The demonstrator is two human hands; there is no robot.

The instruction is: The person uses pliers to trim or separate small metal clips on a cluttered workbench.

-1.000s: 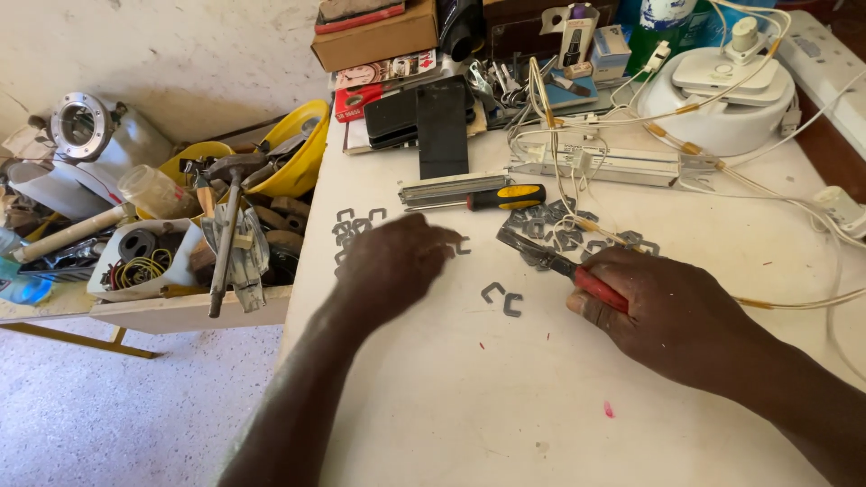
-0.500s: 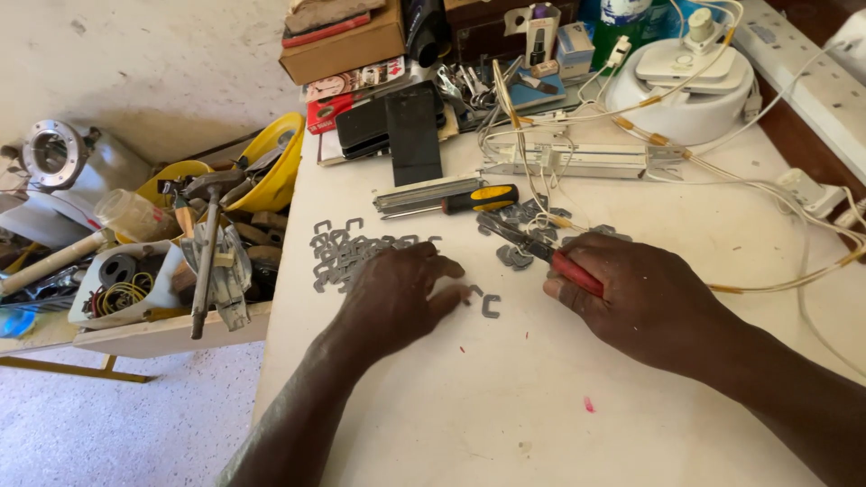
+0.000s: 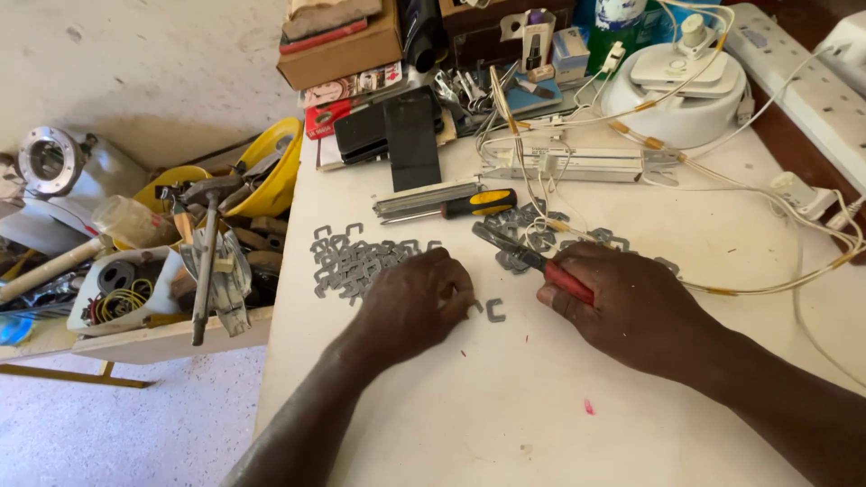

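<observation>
a heap of small grey metal clips (image 3: 354, 261) is seen gathered at the left of the white table (image 3: 505, 424), beside a tool tray (image 3: 171, 338) crowded with a hammer (image 3: 206, 261) and a yellow hard hat (image 3: 275, 171). a good share of the clips appears, by that heap, to be sorted already, while a second scatter of grey pieces (image 3: 532, 236) under the wires (image 3: 686, 189) looks yet to be worked. the left hand (image 3: 415, 302) is laid palm down at the edge of the heap, fingers curled loosely toward the table; whether a clip is pinched beneath them cannot be told. a single loose clip (image 3: 494, 310) is left just beside its fingertips, between the two hands. the right hand (image 3: 631, 307) is closed firmly around the red handles of a pair of pliers (image 3: 528, 259), whose nose is pointed into the second scatter. a yellow-handled screwdriver (image 3: 451, 206) is lying beyond, and a white round fitting (image 3: 677, 95) is set at the far right.
</observation>
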